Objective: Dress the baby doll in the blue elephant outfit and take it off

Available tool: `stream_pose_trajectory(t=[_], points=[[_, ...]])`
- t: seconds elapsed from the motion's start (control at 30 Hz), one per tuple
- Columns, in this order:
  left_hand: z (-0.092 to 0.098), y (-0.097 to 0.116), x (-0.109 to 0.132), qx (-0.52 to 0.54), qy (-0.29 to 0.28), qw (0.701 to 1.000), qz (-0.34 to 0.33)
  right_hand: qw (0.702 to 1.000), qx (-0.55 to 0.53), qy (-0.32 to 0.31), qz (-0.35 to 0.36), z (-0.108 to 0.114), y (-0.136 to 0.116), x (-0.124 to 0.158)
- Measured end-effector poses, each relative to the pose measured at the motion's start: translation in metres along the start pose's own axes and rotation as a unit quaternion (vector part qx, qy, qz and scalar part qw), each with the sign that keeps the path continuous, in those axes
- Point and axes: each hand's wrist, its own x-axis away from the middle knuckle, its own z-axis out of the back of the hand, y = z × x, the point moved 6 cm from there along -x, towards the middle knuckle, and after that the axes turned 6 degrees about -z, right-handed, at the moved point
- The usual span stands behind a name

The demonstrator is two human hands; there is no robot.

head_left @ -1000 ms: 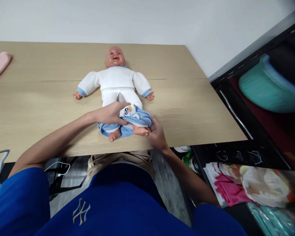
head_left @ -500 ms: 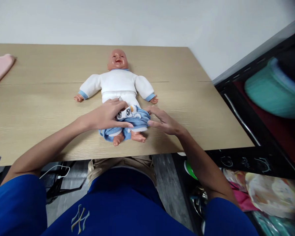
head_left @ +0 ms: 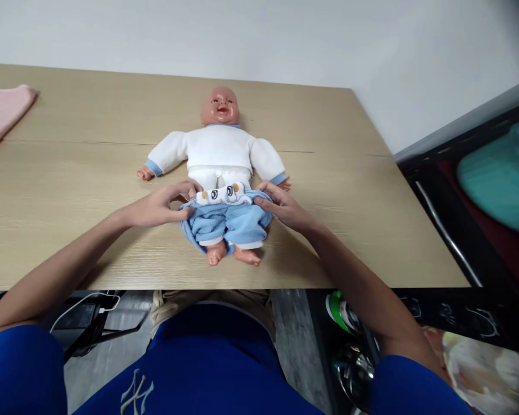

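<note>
Doll [head_left: 218,153] supine on table [head_left: 69,190], blue trousers [head_left: 227,222] gripped at the waistband from both sides.

Far left: pink cloth [head_left: 2,112] at the table's left edge, well apart from the doll. Left hand [head_left: 162,204] closed, thumb and fingers pinching the left end of the waistband. Centre: the doll's long axis runs straight away from the person, head toward the far wall and bare feet toward the near table edge, face up, arms spread to either side. The trousers lie along the same axis, with the printed waistband across the hips and the leg cuffs just above the feet. Right hand [head_left: 283,207] closed on the right end of the waistband, beside the doll's hand. Far right: dark shelf [head_left: 441,213] off the table, with a blurred teal bundle [head_left: 497,176] on it.
</note>
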Motion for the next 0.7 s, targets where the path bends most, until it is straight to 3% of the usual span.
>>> stream_pose_trajectory(t=[0.13, 0.23, 0.37, 0.5, 0.6, 0.7], points=[[-0.004, -0.008, 0.012, -0.123, 0.167, 0.978, -0.018, 0.991, 0.079, 0.072, 0.076, 0.0, -0.006, 0.001], [-0.013, -0.019, 0.008, -0.082, 0.2, 0.976, -0.014, 0.986, 0.063, 0.114, 0.106, -0.003, -0.005, -0.005], [-0.01, -0.047, -0.012, 0.012, 0.273, 0.961, 0.039, 0.985, 0.007, 0.159, 0.067, -0.007, 0.008, -0.031], [-0.011, -0.063, -0.021, 0.109, 0.304, 0.942, 0.09, 0.982, -0.03, 0.176, 0.058, -0.007, 0.015, -0.05], [-0.017, -0.057, -0.008, 0.073, 0.313, 0.942, 0.1, 0.987, -0.028, 0.156, 0.008, -0.007, 0.026, -0.044], [-0.03, -0.055, 0.008, 0.073, 0.283, 0.95, 0.11, 0.989, -0.081, 0.113, -0.04, -0.01, 0.038, -0.031]])
